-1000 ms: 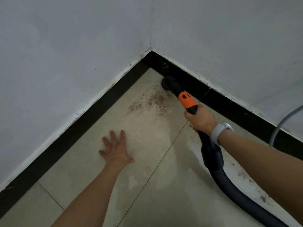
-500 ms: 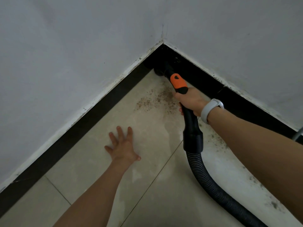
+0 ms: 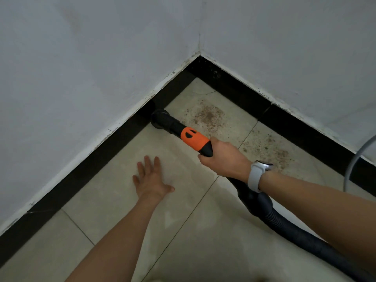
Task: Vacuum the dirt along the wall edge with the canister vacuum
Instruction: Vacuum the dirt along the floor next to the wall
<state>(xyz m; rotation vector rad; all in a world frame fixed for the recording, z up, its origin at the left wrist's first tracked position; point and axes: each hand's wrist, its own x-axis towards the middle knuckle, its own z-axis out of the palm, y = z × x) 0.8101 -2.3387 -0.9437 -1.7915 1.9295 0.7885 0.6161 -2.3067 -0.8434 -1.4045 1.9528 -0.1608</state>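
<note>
Right hand [image 3: 225,159] wrapped around vacuum handle [image 3: 196,141]; black nozzle [image 3: 160,119] touching skirting [image 3: 114,147] of left wall. Dirt [image 3: 207,116] lies near corner, right of nozzle. Left hand [image 3: 151,180] flat on floor [image 3: 114,192], fingers spread.

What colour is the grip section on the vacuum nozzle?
Orange grip with black marks, on a black nozzle; head view.

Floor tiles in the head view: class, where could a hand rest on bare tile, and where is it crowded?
Bare: the tiles between left hand and black skirting. Crowded: the corner, with dirt and nozzle; the right, with right hand and hose.
</note>
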